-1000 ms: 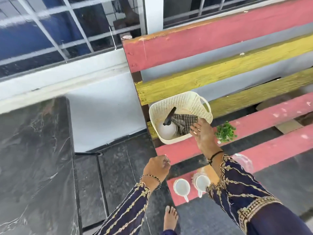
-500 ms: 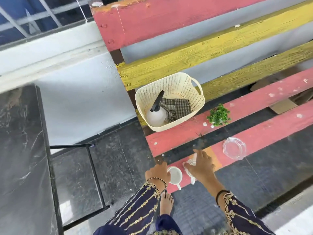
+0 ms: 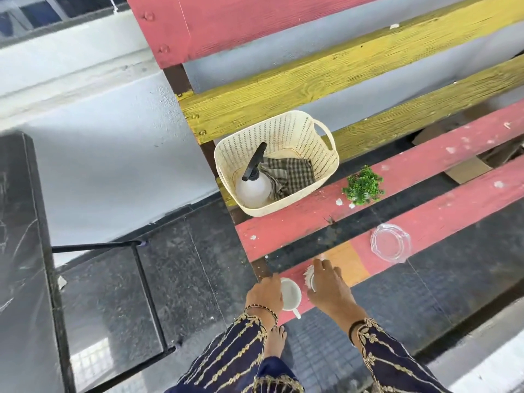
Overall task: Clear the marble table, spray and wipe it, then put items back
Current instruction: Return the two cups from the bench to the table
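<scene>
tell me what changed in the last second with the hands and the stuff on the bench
The right hand left the basket rim and came back toward the person, down over the right cup. The left hand moved forward against the left cup. Whether either hand grips its cup yet is unclear. The spray bottle, cloth, plant and glass dish kept their places.

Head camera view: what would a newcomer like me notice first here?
The bench of bright red and yellow slats fills the upper right. On its seat stands a cream basket holding a white spray bottle and checked cloth, with a small green plant beside it. Low down, the left hand is at the left cup and the right hand at the right cup, both white, on the front slat.
</scene>
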`<state>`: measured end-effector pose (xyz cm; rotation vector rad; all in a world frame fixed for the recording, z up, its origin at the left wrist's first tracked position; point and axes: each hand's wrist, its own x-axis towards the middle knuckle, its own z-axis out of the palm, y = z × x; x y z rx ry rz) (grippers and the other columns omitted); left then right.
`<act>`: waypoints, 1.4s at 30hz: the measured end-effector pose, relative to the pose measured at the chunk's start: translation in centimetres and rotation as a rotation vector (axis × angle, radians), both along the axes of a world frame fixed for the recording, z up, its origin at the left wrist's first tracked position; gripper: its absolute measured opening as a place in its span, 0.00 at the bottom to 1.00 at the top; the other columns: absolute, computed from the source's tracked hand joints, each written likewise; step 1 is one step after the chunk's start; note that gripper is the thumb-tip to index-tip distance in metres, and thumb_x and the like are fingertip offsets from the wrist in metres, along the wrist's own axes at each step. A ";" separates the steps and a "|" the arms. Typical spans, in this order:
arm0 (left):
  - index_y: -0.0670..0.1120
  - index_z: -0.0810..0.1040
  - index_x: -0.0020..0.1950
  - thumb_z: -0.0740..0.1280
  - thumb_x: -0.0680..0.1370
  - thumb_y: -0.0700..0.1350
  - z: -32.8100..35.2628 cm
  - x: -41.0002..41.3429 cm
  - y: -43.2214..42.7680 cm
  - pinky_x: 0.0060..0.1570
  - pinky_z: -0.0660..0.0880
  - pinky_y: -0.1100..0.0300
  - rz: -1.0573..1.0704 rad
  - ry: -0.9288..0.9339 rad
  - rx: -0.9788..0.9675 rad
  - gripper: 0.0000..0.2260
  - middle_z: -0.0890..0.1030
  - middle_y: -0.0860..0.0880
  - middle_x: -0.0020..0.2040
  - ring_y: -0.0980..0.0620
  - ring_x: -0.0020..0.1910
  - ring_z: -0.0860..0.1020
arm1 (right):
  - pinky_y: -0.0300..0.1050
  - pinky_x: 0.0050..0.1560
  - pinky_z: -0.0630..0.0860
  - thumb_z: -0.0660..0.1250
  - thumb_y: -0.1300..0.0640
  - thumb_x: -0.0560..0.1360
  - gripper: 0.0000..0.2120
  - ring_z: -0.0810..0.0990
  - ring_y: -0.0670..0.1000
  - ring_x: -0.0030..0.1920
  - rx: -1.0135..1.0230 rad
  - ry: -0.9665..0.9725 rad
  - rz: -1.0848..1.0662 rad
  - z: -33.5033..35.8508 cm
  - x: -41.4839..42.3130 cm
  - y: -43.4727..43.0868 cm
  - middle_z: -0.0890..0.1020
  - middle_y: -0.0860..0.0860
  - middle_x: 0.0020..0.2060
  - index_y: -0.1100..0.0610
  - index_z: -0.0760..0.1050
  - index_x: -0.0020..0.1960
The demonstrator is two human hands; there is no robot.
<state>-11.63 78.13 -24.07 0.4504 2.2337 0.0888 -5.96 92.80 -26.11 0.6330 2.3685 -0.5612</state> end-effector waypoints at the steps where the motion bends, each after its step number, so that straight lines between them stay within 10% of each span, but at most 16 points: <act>1: 0.44 0.68 0.68 0.59 0.81 0.43 0.2 0.1 -0.1 0.57 0.75 0.46 0.003 -0.001 0.009 0.15 0.77 0.41 0.63 0.38 0.61 0.78 | 0.51 0.63 0.77 0.72 0.55 0.77 0.34 0.69 0.59 0.70 0.008 0.002 0.004 0.2 0.0 0.0 0.69 0.55 0.70 0.59 0.58 0.77; 22: 0.43 0.77 0.59 0.58 0.80 0.47 22.0 -1.1 -28.7 0.53 0.76 0.49 0.311 0.421 0.290 0.14 0.81 0.39 0.56 0.39 0.54 0.80 | 0.55 0.67 0.72 0.72 0.48 0.75 0.31 0.68 0.58 0.72 0.086 0.455 0.251 22.1 -2.7 -25.7 0.71 0.52 0.71 0.53 0.65 0.74; 42: 0.49 0.76 0.66 0.60 0.79 0.45 27.1 7.7 -82.1 0.57 0.77 0.48 0.593 0.505 -0.126 0.16 0.80 0.42 0.60 0.40 0.59 0.79 | 0.48 0.47 0.71 0.73 0.47 0.69 0.27 0.77 0.57 0.63 -0.132 0.396 0.724 27.4 0.4 -72.4 0.75 0.51 0.62 0.54 0.69 0.63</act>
